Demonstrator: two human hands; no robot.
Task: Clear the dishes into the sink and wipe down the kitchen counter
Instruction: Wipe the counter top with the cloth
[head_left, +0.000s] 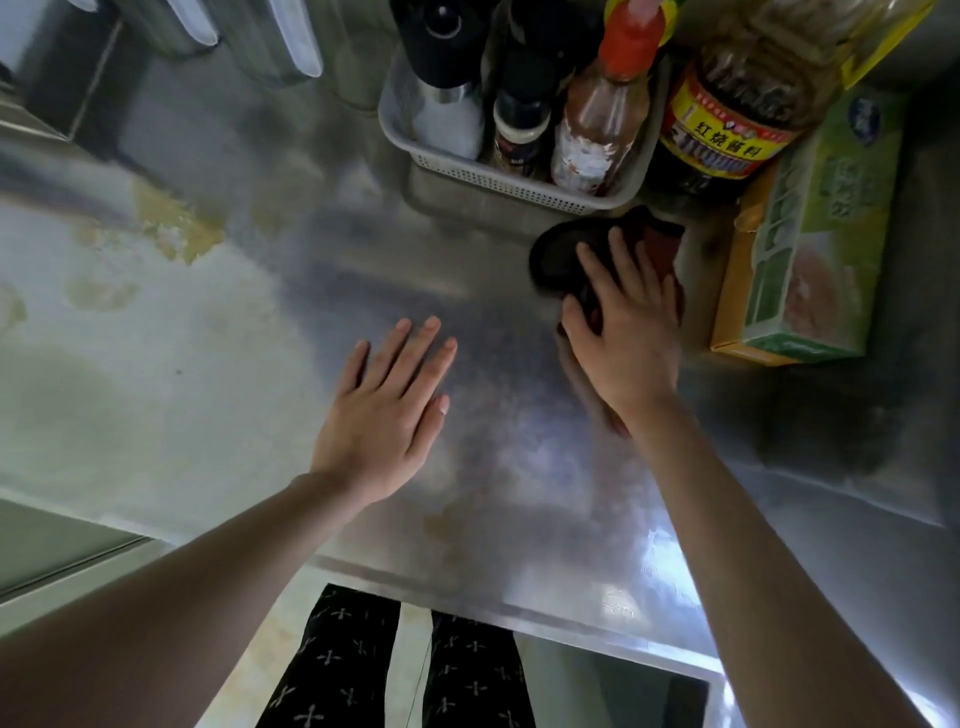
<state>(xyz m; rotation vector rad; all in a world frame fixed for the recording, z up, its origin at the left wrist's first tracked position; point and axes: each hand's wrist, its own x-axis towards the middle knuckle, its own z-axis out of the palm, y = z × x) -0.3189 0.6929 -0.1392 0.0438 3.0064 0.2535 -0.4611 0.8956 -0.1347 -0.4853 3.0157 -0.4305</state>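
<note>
"While the right hand is pressing on the cloth, fingers spread and straight, is it actually gripping it?"

"No. It is lying open on top, pinning the cloth to the counter, just in front of the basket and beside the box."

"And the left hand?"

"It is lying flat, fingers apart, over bare steel and holding nothing. Whether it is touching, I cannot tell."

"So what is going to make this wipe go well?"

"I am judging that the yellowish stain, well off to the left, is needing the attention. That means pressing evenly through the palm, sweeping in overlapping strokes toward it, and lifting the left hand out of the path. Going gently near the basket is sparing the bottles a nudge."

"Dishes, sink?"

"Neither is showing in the head view."
</note>
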